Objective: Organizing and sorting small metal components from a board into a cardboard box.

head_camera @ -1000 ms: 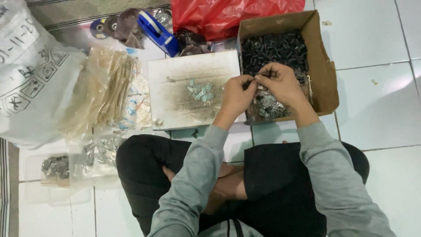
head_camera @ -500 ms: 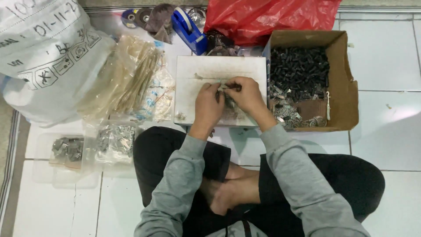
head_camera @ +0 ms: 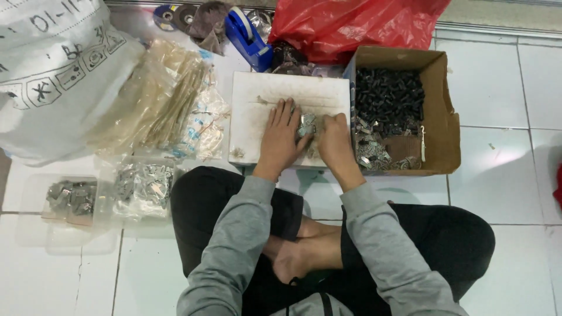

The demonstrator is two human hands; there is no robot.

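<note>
Fingers [head_camera: 280, 120] of the left hand [head_camera: 281, 140] lie spread flat on the white board [head_camera: 257, 111]; the right hand [head_camera: 335, 140] curls loosely beside small metal clips [head_camera: 307, 124]. The clips lie between both hands, so gathering them is best done with gentle, even pressure.

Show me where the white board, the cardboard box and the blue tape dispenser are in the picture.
white board [head_camera: 257, 96]: head view, bare upper left part of its surface.
cardboard box [head_camera: 443, 117]: head view, inner side of its right wall.
blue tape dispenser [head_camera: 253, 48]: head view, middle of its blue body.
</note>
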